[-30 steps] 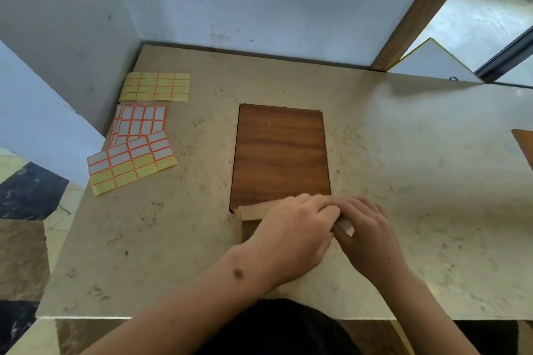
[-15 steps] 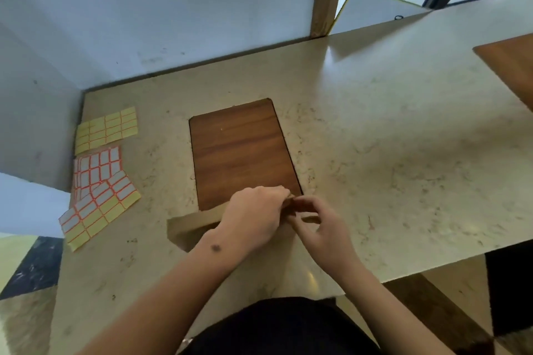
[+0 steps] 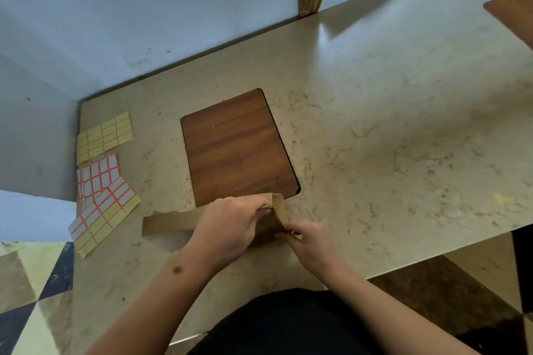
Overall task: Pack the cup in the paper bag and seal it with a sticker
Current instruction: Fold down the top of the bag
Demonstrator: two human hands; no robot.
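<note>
Paper bag [image 3: 173, 223] now raised at its right end off the surface [image 3: 389, 138], lower centre of frame, flatter a second ago: mouth apparently being worked open or folded. Left hand [image 3: 230, 225] pinched shut on the bag's upper edge; right hand [image 3: 310, 242] pinching its lower corner. Cup unseen. Sticker sheets [image 3: 103, 181] untouched at left.

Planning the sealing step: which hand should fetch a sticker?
Probably left: the left hand is nearer the sticker sheets, while the right hand can pinch the brown paper bag.
</note>
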